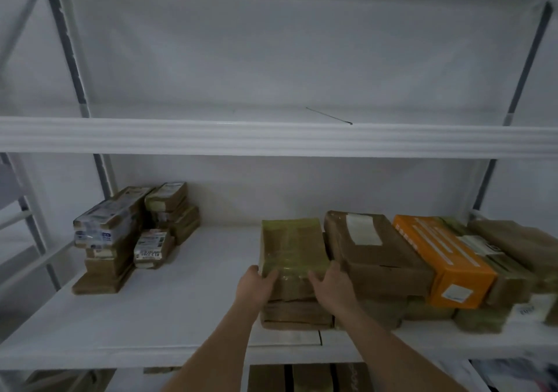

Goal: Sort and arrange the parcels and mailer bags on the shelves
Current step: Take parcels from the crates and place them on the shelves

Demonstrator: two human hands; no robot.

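Two bare forearms come up from the bottom edge, elbows cut off by the frame. Left hand [255,286] and right hand [333,284] both grasp the near end of the taped parcel [291,245], fingers curled over its top, one on each side. It sits on top of a short stack of brown parcels on the middle shelf [187,310], touching the big brown parcel [371,253] on its right.

Far left on the same shelf: left stack [105,240] of brown parcels with white labels, print blurred. Small labelled parcel [152,248] beside it shows digits, maybe "22", not readable for sure.

Right of the hands: orange box [444,259] with white stripes and a small white sticker, text illegible. Beyond it, more brown parcels run out of frame, motion-blurred.

Upper shelf [271,138] carries a thin dark rod [329,116]. Boxes below the middle shelf are mostly hidden.
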